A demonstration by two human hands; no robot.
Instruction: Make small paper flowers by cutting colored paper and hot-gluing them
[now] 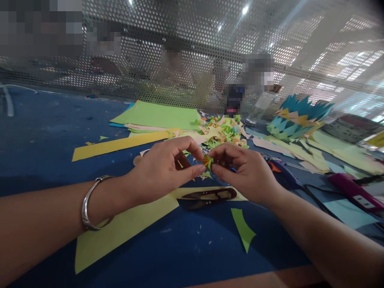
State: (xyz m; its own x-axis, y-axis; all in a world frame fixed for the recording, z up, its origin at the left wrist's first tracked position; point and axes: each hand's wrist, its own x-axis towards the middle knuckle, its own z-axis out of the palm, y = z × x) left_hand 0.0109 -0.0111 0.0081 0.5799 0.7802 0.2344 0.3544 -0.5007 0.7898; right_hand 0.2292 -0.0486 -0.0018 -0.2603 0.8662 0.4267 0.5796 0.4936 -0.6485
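Observation:
Between the fingertips of both hands is a small folded paper piece [208,161], yellow-orange and green. My left hand [168,166], a silver bangle on its wrist, pinches it from the left with thumb and forefinger. From the right, my right hand [240,166] is closed on the same piece, thumb below and fingers above. Thread snips [210,195] with dark handles lie just below the hands, on a pale yellow paper strip [129,228]. A green paper scrap [242,228] rests on the blue table nearer to me.
Behind the hands is a heap of paper cuttings [225,131], beside stacked green sheets [165,115] and a yellow strip [120,147]. At right are a blue-and-yellow paper crown [300,116], a glass bottle [261,106], a purple power strip [357,192] and a blue-handled tool [285,174] with a cord.

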